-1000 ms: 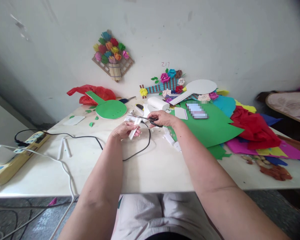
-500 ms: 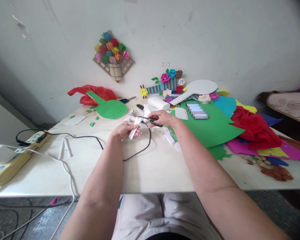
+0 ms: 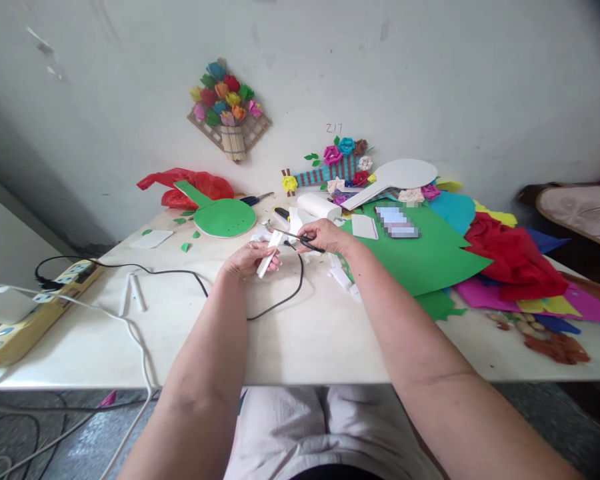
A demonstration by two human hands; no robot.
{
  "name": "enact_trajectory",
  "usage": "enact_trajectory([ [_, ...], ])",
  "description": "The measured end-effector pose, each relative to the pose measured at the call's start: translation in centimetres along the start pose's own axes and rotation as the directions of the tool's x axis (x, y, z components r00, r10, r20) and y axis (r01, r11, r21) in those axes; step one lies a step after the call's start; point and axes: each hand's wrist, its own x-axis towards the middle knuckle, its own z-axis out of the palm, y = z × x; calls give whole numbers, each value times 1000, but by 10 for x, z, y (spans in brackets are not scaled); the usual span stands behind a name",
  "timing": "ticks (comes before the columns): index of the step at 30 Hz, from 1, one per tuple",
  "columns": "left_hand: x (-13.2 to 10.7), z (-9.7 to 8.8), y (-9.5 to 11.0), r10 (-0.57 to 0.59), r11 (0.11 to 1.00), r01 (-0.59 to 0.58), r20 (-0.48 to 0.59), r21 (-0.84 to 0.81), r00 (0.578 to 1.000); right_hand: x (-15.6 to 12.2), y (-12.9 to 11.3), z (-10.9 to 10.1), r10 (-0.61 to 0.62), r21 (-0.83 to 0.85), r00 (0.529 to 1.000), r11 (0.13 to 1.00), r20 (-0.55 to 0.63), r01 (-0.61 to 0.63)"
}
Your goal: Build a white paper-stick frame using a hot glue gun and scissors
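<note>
My left hand (image 3: pixel 247 260) is closed round a short white paper roll (image 3: pixel 269 259), held just above the white table (image 3: pixel 300 333). My right hand (image 3: pixel 325 235) grips black-handled scissors (image 3: pixel 293 236), whose blades point left and meet the roll's upper end. A black cable (image 3: pixel 280 300) curls on the table under both hands. Small white offcuts (image 3: pixel 340 277) lie beside my right wrist.
A green paddle-shaped cutout (image 3: pixel 220 217) and a red plastic bag (image 3: pixel 185 183) lie at the back left. Green, red and other coloured paper sheets (image 3: pixel 430 250) pile up on the right. A yellow power strip (image 3: pixel 25 310) with cables sits at the left edge. Two white sticks (image 3: pixel 131 293) lie nearby.
The scissor blades have drawn closer together at the end of the roll. Both hands stay in nearly the same place.
</note>
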Motion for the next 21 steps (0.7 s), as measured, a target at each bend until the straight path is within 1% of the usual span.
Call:
enact_trajectory([
  [4,0,2,0,-5,1000,5,5,0,1000,0,-1,1,43,30,996,999,81,-45],
  [9,0,2,0,-2,1000,2,22,12,1000,0,-2,0,28,-28,993,999,113,-25],
  [12,-1,2,0,-7,999,6,25,35,1000,-1,-2,-2,27,-93,994,995,101,-18],
  [18,0,0,-1,-17,998,15,27,64,999,-3,-8,-3,16,-342,1000,940,17,-9],
  [21,0,0,-1,-18,998,16,34,62,999,-5,-14,-2,13,-393,1000,920,-13,-17],
])
